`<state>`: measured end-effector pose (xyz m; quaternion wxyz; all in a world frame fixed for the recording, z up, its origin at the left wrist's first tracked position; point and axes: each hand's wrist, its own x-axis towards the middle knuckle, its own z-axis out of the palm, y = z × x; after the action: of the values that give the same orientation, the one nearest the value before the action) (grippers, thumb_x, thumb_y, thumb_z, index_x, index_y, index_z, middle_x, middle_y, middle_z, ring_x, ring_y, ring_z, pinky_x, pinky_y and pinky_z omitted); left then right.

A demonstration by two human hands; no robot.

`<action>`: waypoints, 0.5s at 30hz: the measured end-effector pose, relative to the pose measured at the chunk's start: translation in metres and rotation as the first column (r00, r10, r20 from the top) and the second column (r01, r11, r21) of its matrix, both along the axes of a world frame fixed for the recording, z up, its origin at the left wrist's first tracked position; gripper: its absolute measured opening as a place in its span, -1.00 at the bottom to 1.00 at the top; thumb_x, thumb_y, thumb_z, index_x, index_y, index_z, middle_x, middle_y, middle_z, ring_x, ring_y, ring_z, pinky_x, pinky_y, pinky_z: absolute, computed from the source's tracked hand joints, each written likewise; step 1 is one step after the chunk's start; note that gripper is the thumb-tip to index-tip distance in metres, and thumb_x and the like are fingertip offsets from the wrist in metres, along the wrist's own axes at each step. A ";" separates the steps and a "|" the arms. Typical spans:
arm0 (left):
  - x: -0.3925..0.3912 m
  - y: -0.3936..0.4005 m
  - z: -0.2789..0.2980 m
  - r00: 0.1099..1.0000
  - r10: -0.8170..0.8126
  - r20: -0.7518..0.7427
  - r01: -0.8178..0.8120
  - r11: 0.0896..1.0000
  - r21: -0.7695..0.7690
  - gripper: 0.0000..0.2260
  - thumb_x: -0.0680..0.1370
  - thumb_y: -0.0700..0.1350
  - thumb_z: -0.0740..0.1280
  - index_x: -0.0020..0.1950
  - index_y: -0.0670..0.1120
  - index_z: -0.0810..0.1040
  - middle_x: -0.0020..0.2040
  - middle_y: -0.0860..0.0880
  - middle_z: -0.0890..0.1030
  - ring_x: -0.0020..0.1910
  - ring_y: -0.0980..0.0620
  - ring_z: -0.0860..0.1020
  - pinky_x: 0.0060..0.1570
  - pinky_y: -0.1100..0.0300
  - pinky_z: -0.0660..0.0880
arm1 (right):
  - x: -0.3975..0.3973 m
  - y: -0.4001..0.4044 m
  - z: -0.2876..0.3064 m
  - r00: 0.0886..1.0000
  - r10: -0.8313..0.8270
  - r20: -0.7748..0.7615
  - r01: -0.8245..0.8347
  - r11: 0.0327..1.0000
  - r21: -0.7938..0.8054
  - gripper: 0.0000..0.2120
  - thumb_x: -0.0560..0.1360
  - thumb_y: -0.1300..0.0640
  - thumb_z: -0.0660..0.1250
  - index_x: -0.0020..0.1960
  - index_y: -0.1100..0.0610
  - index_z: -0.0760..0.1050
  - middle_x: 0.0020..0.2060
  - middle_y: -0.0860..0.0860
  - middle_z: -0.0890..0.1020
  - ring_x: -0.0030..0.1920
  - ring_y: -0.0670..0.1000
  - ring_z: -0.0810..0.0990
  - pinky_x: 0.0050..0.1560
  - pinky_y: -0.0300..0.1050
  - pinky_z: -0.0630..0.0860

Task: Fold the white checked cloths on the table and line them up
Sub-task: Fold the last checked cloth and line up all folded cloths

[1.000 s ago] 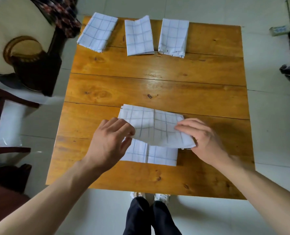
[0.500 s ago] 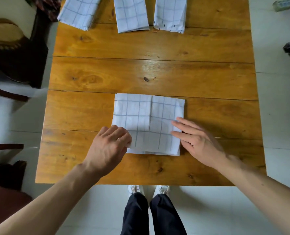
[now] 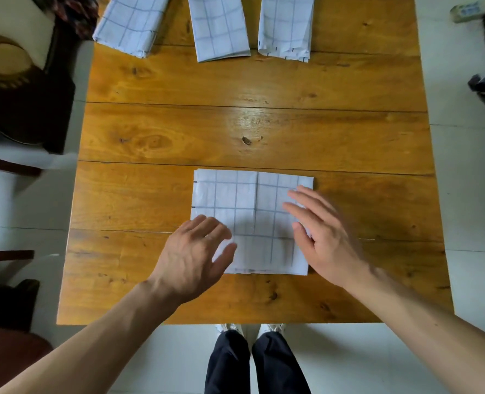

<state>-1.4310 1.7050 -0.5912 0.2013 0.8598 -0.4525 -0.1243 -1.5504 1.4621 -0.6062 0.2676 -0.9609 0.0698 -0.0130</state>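
Both hands, the left hand (image 3: 191,255) and right hand (image 3: 325,237), are spread open and grip nothing, over the near corners of a folded, roughly square checked cloth (image 3: 252,211). It lies flat between them on the glossy plank bench (image 3: 235,123). Three narrower folded cloths (image 3: 220,27) lie well beyond the fingertips.

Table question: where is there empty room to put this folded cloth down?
The far right corner of the wooden table is bare, right of the three folded white checked cloths. The wide middle boards between that row and the near checked cloth are bare too. It is crowded at the near edge, where the left hand and right hand are spread over that cloth.
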 end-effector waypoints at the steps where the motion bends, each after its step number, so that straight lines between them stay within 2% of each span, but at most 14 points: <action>1: 0.004 -0.008 0.002 1.000 0.025 0.013 -0.025 0.999 -0.020 -0.74 0.61 0.04 0.23 0.04 -0.11 0.60 -0.02 -0.03 0.63 -0.06 -0.06 0.58 -0.16 0.05 0.54 | 0.010 0.005 0.001 0.999 -0.033 -0.013 0.032 0.999 -0.044 -0.57 0.64 0.05 0.09 0.42 0.18 0.45 0.46 0.09 0.41 0.52 0.06 0.26 0.52 0.09 0.24; 4: 0.016 -0.034 0.000 0.992 0.063 0.109 -0.068 0.997 0.042 -0.64 0.61 0.03 0.21 0.30 -0.12 0.53 0.29 -0.07 0.57 0.26 -0.12 0.52 0.12 0.01 0.49 | 0.037 0.020 -0.001 0.994 -0.075 -0.076 0.060 0.981 -0.186 -0.47 0.65 -0.04 -0.01 0.56 0.16 0.23 0.57 0.12 0.20 0.59 0.10 0.09 0.57 0.03 0.06; 5: 0.020 -0.043 -0.002 0.988 0.063 0.140 -0.077 0.992 0.097 -0.59 0.61 0.04 0.20 0.39 -0.13 0.48 0.41 -0.09 0.50 0.39 -0.13 0.45 0.26 -0.02 0.44 | 0.044 0.023 -0.004 0.992 -0.070 -0.101 0.046 0.975 -0.218 -0.44 0.66 -0.07 -0.05 0.58 0.17 0.15 0.59 0.12 0.13 0.60 0.10 0.03 0.58 0.05 0.03; 7: 0.026 -0.058 -0.007 0.988 0.038 0.148 -0.071 0.972 0.223 -0.48 0.65 0.07 0.15 0.56 -0.14 0.29 0.60 -0.13 0.25 0.58 -0.12 0.20 0.49 -0.05 0.23 | 0.054 0.028 -0.012 0.988 -0.051 -0.148 0.011 0.966 -0.259 -0.40 0.67 -0.11 -0.05 0.61 0.18 0.03 0.61 0.13 0.01 0.61 0.10 -0.08 0.59 0.08 -0.03; 9: 0.028 -0.067 -0.016 0.994 -0.005 0.112 -0.034 0.938 0.345 -0.39 0.68 0.11 0.04 0.64 -0.14 -0.04 0.66 -0.12 -0.08 0.64 -0.09 -0.12 0.60 -0.05 -0.05 | 0.059 0.028 -0.019 0.980 -0.026 -0.195 -0.031 0.959 -0.283 -0.35 0.67 -0.16 -0.02 0.62 0.18 -0.05 0.61 0.12 -0.06 0.61 0.09 -0.15 0.59 0.08 -0.08; 11: 0.025 -0.070 -0.021 0.994 -0.052 0.093 0.006 0.897 0.442 -0.35 0.69 0.13 -0.03 0.62 -0.14 -0.27 0.62 -0.12 -0.30 0.60 -0.09 -0.31 0.59 -0.06 -0.19 | 0.058 0.026 -0.025 0.969 0.020 -0.248 -0.098 0.947 -0.306 -0.30 0.65 -0.22 -0.07 0.62 0.16 -0.13 0.61 0.12 -0.14 0.60 0.09 -0.22 0.59 0.10 -0.11; 15: 0.015 -0.063 -0.030 0.994 -0.072 0.086 0.020 0.867 0.498 -0.32 0.67 0.16 -0.08 0.60 -0.16 -0.33 0.59 -0.15 -0.40 0.58 -0.13 -0.37 0.58 -0.14 -0.20 | 0.042 0.017 -0.032 0.933 0.142 -0.331 -0.258 0.903 -0.342 -0.29 0.63 -0.26 -0.20 0.62 0.14 -0.22 0.60 0.12 -0.22 0.59 0.09 -0.27 0.57 0.12 -0.14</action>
<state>-1.4159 1.6425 -0.6209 -0.0529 0.8767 -0.4354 -0.1972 -1.5082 1.4791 -0.6384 0.0627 -0.9872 0.0053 0.1465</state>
